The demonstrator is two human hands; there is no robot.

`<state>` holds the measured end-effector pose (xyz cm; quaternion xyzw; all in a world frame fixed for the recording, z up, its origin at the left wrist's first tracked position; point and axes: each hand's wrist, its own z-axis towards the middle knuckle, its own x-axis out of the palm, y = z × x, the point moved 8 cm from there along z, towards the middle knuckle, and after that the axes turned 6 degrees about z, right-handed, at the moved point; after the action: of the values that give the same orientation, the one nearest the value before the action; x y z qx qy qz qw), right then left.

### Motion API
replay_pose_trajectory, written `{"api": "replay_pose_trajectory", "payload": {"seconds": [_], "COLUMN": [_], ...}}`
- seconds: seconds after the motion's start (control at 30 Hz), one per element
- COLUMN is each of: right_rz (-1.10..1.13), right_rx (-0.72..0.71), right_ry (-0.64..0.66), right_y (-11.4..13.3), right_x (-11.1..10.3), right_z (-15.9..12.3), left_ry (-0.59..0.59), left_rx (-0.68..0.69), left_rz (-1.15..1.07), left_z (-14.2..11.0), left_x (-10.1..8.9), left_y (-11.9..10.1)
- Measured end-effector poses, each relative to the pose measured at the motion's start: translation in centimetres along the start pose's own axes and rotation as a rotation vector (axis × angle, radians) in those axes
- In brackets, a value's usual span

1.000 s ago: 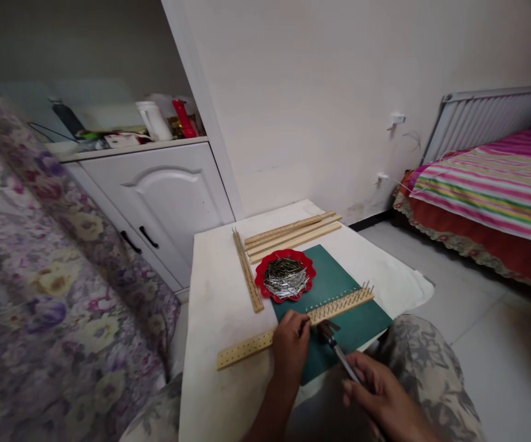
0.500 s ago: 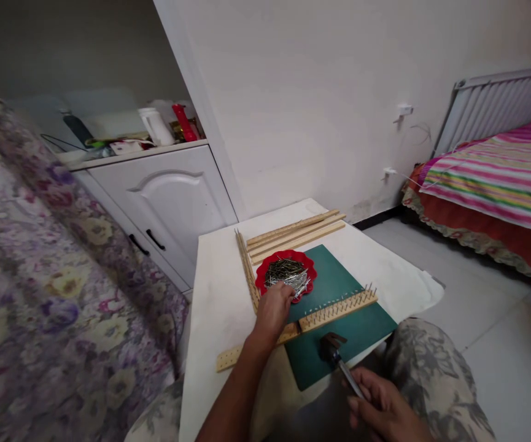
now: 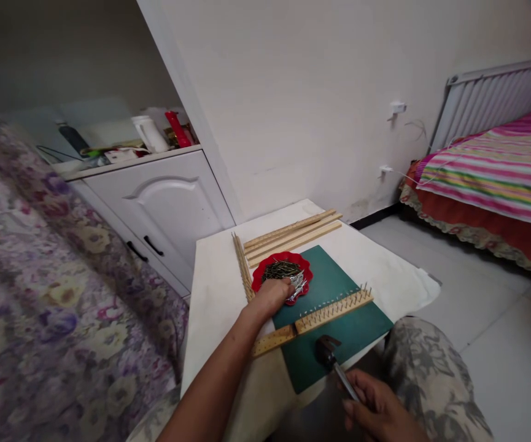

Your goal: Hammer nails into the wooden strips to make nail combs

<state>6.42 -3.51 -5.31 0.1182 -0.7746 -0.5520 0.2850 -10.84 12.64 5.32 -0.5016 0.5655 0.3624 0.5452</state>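
Observation:
My left hand (image 3: 275,294) reaches over the near edge of a red scalloped bowl (image 3: 257,270) and into its nails (image 3: 283,269). Its fingers are curled together at the silvery nails, and whatever is between the fingertips is hidden. In my right hand (image 3: 378,402) is the handle of a claw hammer (image 3: 327,351), its head above the green mat (image 3: 323,264). Between the bowl and the hammer lies a wooden strip (image 3: 334,314) with rows of nails standing up in it. Its left part (image 3: 272,341) shows small holes and passes behind my left forearm.
More wooden strips (image 3: 293,236) lie at the back of the white table (image 3: 214,270). Another strip with nails (image 3: 242,264) runs left of the bowl. A floral curtain (image 3: 62,294) and a white cabinet (image 3: 173,215) stand left, a bed (image 3: 499,178) right.
My left hand has pushed slightly further into the nails, and its forearm has swung left and lower. The hammer stays in my right hand, nearly unmoved. The whole view has shifted slightly.

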Motion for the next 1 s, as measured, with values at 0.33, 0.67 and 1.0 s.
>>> {"api": "replay_pose_trajectory", "payload": {"seconds": [0.33, 0.67, 1.0], "right_rz": [0.048, 0.088, 0.244], "right_rx": [-0.031, -0.11, -0.283], "right_ry": [-0.005, -0.189, -0.323], "right_y": [1.2, 5.0, 7.1], "right_x": [0.8, 1.4, 1.3], "right_z": [-0.3, -2.1, -2.9], "left_ry": [-0.425, -0.405, -0.276], "left_rx": [0.036, -0.104, -0.081], "left_rz": [-0.209, -1.313, -1.612], "left_z": [-5.0, -10.8, -12.5], "left_x": [-2.4, 2.1, 4.8], "left_y": [-0.9, -5.6, -10.3]}}
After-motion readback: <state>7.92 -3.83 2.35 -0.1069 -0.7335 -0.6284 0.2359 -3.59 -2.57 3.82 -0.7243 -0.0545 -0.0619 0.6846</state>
